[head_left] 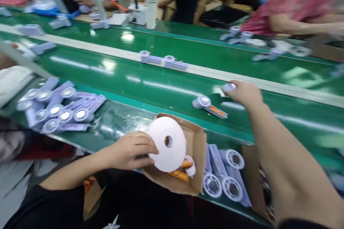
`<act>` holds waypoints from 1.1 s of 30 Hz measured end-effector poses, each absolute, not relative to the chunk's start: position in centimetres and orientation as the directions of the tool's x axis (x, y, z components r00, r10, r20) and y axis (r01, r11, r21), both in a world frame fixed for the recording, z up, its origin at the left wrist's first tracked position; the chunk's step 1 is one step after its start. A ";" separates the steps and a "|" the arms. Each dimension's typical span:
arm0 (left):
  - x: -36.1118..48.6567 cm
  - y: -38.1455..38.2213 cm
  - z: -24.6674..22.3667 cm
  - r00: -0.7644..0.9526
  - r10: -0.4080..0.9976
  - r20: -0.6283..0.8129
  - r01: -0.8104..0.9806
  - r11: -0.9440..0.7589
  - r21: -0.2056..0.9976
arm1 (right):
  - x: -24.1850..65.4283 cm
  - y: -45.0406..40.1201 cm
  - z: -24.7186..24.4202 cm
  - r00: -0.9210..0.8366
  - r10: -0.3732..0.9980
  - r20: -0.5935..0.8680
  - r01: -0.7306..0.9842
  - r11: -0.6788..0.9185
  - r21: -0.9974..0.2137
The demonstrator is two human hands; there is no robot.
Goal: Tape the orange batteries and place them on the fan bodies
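Note:
My left hand pinches the left edge of a large white disc-shaped roll, which rests over an open cardboard box. Orange pieces and a small white part show in the box beside the roll. Out over the green belt, my right hand has its fingers closed on a small pale round part, partly hidden by the fingers. Left of that hand, a lilac handled part with an orange strip in its handle lies on the belt.
Lilac parts are heaped on the ledge at left, and more stand right of the box. Two others lie on the belt's pale strip. Across the belt are a bottle and several people, one in pink.

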State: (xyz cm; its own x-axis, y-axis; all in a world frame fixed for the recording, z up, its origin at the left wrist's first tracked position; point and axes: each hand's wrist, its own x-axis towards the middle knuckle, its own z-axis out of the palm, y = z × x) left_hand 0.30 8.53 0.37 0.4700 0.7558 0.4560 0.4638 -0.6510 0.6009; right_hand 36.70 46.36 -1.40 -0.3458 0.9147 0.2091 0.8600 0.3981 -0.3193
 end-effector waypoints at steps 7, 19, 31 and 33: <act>1.6 0.3 -2.7 0.260 0.771 0.582 0.708 -0.562 0.428 | 19.2 32.0 3.3 -0.767 0.609 0.203 0.436 0.726 -0.532; 6.2 11.4 1.9 0.540 0.814 -0.212 0.839 -0.540 0.065 | 13.2 23.5 8.1 -0.920 0.387 0.053 0.339 0.857 -0.389; -0.8 3.4 0.3 0.463 0.860 0.215 0.859 -0.495 0.133 | 31.1 11.1 1.4 -0.443 0.893 -0.080 0.743 0.316 -0.589; -1.4 1.9 -0.6 0.425 0.855 0.298 0.863 -0.482 0.153 | 30.4 10.7 0.2 -0.514 0.853 -0.089 0.694 0.352 -0.628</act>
